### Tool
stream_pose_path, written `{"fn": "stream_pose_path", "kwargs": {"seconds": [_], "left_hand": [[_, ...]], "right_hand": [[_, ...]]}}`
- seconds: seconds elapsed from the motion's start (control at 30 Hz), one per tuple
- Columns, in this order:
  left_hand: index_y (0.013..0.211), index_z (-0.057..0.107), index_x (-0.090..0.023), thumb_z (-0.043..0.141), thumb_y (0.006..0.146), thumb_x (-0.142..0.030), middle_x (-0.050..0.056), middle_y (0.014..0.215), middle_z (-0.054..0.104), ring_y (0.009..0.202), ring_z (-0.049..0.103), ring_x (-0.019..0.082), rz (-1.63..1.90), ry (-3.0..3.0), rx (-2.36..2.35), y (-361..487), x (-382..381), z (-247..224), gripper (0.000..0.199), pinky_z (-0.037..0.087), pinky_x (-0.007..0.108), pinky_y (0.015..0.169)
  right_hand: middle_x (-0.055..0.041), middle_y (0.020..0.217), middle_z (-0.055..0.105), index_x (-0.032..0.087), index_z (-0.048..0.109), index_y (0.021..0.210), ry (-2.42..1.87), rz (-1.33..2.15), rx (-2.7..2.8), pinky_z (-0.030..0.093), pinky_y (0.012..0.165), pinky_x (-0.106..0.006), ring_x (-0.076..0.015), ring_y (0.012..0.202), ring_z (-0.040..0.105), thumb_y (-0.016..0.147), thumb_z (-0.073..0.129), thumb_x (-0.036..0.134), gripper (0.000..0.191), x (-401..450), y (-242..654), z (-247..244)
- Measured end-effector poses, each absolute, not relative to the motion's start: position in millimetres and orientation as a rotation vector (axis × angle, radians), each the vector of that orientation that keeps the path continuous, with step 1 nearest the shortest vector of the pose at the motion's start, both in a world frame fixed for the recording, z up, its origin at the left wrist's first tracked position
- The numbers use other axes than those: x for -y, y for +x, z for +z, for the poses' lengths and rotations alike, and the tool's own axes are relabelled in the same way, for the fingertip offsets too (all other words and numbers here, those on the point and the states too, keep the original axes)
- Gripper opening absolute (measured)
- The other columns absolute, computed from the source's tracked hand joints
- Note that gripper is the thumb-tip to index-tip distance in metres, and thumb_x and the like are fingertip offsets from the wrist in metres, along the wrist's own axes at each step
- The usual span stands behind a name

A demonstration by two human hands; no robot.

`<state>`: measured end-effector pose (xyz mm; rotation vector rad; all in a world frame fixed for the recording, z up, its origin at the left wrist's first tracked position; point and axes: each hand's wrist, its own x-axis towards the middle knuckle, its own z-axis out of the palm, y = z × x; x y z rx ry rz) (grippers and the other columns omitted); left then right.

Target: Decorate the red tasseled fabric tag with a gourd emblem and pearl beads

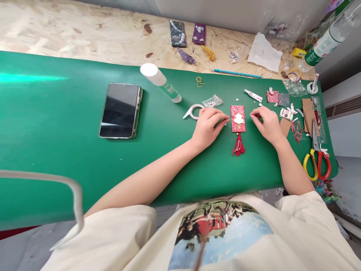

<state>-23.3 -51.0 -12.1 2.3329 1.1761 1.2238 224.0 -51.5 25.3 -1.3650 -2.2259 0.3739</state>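
Observation:
Between my two hands a small red patterned rectangular piece [234, 117] lies flat on the green mat, with a pale gourd-shaped ornament [238, 119] on its face. A red tassel [238, 146] hangs from its lower end. My left hand [210, 125] is at its left edge, thumb and fingers drawn together in a pinch. On the other side my right hand [266, 123] has its thumb and forefinger close together, a little apart from the piece. Whatever either pinch holds is too small to make out. A tape roll [194, 111] lies partly behind my left hand.
A phone [121, 110] and a glue stick [162, 83] are to the left. Scissors [316, 158], cardboard strips [309, 116] and a small glue tube [253, 95] are on the right. Two tasselled pieces, one purple [199, 34], a blue pencil [238, 73] and a bottle [321, 51] sit behind.

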Motion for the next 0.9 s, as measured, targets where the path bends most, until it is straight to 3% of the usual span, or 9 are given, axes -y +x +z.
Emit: {"fn": "stream_pose_path", "kwargs": {"seconds": [0.43,0.9], "left_hand": [[0.094,0.067,-0.022,0.059,0.098,-0.027,0.003,0.091,0.073,0.088,0.067,0.019,1.215,2.322,-1.201,-22.8,48.3,-13.5,0.011,0.047,0.036,0.084],[0.099,0.065,-0.022,0.057,0.098,-0.027,0.003,0.094,0.074,0.092,0.067,0.021,1.142,2.265,-1.279,-23.5,49.6,-12.4,0.009,0.046,0.039,0.088]], "right_hand": [[-0.0073,0.094,0.065,0.02,0.063,0.09,-1.243,0.644,2.428,0.049,0.082,-0.036,-0.0212,0.088,0.06,0.089,0.053,0.013,0.013,-18.4,197.2,33.5],[-0.0094,0.102,0.063,0.02,0.068,0.088,-1.156,0.7,2.486,0.05,0.092,-0.042,-0.0242,0.098,0.061,0.089,0.057,0.017,0.012,-28.0,186.6,17.0]]}}
